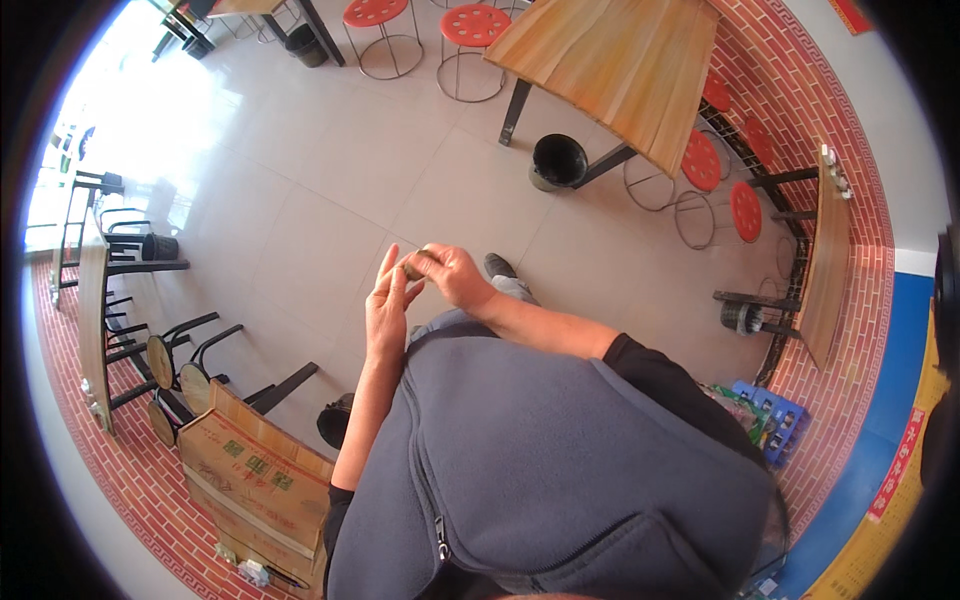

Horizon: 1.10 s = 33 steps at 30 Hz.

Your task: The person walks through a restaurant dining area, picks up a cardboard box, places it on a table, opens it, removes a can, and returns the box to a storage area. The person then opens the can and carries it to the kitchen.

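Observation:
My two hands meet in front of my waist, above the tiled floor. Between them is a small brownish object (415,268), mostly covered by fingers, so its kind cannot be made out. My left hand (386,300) pinches its near side with thumb and fingertips, one finger pointing away. From the other side my right hand (459,279) grips it, fingers curled over the top. A grey zipped fleece vest (555,435) covers my body below the hands, and one dark shoe (497,265) shows beyond my right forearm.
A wooden table (615,67) stands ahead, with a black bin (559,161) at its leg and red stools (475,26) around it. At left are chairs (196,386) and a cardboard box (255,480). Blue crates (784,424) sit by the right brick-pattern wall.

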Motion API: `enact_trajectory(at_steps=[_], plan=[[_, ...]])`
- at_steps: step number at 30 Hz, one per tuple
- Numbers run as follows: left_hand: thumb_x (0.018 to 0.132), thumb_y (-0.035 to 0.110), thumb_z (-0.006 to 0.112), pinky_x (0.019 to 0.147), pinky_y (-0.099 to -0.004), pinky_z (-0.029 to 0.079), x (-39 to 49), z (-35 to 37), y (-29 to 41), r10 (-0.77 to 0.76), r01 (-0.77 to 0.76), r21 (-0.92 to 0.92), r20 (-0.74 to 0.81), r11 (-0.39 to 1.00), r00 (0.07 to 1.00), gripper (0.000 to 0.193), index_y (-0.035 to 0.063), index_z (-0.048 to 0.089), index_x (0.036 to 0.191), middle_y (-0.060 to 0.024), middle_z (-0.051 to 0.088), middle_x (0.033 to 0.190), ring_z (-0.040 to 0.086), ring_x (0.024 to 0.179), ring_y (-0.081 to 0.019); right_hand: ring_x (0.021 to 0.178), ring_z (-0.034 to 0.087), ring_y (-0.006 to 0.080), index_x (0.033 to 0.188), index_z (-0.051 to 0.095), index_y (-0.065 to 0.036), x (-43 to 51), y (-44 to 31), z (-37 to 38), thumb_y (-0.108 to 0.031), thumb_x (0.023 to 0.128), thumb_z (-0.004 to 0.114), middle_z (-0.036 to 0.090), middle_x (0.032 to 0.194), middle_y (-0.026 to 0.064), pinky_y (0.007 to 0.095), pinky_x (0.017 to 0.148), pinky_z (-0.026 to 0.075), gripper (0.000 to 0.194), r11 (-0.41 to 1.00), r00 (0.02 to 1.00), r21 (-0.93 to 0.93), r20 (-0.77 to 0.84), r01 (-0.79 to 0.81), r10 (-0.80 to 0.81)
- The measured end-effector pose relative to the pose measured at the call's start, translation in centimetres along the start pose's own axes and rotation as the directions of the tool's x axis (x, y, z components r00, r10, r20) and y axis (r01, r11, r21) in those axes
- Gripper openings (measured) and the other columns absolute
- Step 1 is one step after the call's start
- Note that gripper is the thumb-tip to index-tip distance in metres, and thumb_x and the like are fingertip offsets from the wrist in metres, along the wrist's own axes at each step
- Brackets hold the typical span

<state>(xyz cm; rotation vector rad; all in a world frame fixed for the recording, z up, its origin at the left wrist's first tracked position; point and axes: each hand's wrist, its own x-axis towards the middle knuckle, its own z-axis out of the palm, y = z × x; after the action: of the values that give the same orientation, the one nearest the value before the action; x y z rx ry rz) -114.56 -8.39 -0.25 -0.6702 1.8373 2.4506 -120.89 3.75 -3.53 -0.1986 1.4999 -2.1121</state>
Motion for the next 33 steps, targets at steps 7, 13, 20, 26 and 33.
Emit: enact_trajectory(at_steps=[7,13,20,26,33], plan=[[0.097,0.020,0.050,0.086,-0.0356,0.051,0.6,1.8,-4.5,-0.212,0.194,-0.086,-0.397,0.977,0.893,0.036,-0.0008,0.050,0.126,-0.0123,0.051,0.130,0.058,0.107,-0.0256,0.053,0.054,0.0071,0.090,0.066,-0.001,1.7,2.9,-26.6,-0.030,0.091,0.061,0.058,0.064,0.0014,0.0235,0.049,0.045,0.029,0.851,0.817,-0.427,-0.576,-0.306,0.005],[0.094,0.016,0.054,0.084,-0.0361,0.050,-4.0,2.7,-7.9,-0.340,0.228,-0.264,-0.543,0.937,0.768,0.032,0.0016,0.053,0.123,-0.0104,0.053,0.126,0.060,0.102,-0.0247,0.048,0.056,0.0096,0.093,0.064,0.000,7.2,2.8,-40.7,-0.015,0.087,0.064,0.060,0.062,0.0041,0.0260,0.047,0.047,0.016,0.778,0.743,-0.566,-0.638,-0.274,-0.203],[0.094,0.016,0.055,0.080,-0.0323,0.052,-6.5,3.8,-8.5,-0.339,0.243,-0.236,-0.631,0.941,0.698,0.032,0.0013,0.053,0.123,-0.0094,0.054,0.124,0.062,0.099,-0.0222,0.105,0.060,0.0314,0.126,0.050,-0.003,12.9,7.0,-51.5,-0.025,0.070,0.077,0.065,0.107,0.0168,0.0405,0.091,0.046,0.066,0.193,0.679,-0.704,-0.710,-0.684,-0.185],[0.093,0.031,0.059,0.073,-0.0270,0.050,-8.1,3.7,-9.1,-0.300,0.326,-0.123,-0.759,0.937,0.578,0.031,0.0055,0.060,0.076,-0.0057,0.064,0.074,0.062,0.071,-0.0129,0.076,0.065,0.0155,0.096,0.066,-0.006,12.3,10.9,-52.1,-0.024,0.081,0.068,0.068,0.086,0.0104,0.0295,0.069,0.052,0.024,0.835,0.622,-0.104,-0.717,-0.540,0.313],[0.085,0.020,0.067,0.082,-0.0305,0.049,-15.0,-1.9,-9.7,0.025,0.142,0.078,-0.939,0.987,0.342,0.026,0.0003,0.061,0.102,-0.0078,0.064,0.096,0.060,0.092,-0.0158,0.047,0.052,0.0154,0.084,0.056,-0.004,6.3,14.4,-34.7,-0.015,0.091,0.050,0.054,0.058,0.0057,0.0305,0.041,0.044,0.014,0.373,0.683,-0.628,-0.367,-0.683,0.632]])
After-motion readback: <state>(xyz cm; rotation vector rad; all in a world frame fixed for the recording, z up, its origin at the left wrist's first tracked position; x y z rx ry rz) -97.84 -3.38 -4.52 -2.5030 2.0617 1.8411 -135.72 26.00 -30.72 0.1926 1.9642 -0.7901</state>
